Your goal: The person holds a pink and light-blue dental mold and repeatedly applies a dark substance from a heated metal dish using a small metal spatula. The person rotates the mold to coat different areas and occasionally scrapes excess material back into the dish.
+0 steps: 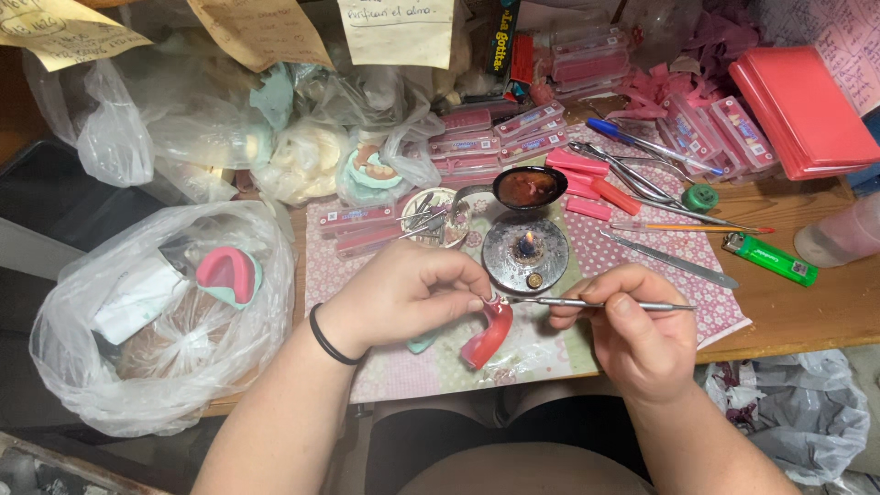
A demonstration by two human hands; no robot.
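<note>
My left hand (408, 293) holds a curved red wax denture rim (489, 335) on a pale green base, just above the patterned mat (642, 257). My right hand (632, 335) grips a thin metal carving tool (596, 303), held level, its tip touching the top of the wax rim near my left fingertips. A black band circles my left wrist. Right behind my hands a small round metal burner (524, 252) has a lit flame. A spoon (522, 189) with dark melted wax rests just beyond it.
Metal instruments (642, 183), a blue pen, an orange pencil and a green lighter (770, 258) lie to the right. Pink wax boxes (495, 137) and a red stack (802, 110) sit at the back. Clear plastic bags (147, 312) with dental casts fill the left.
</note>
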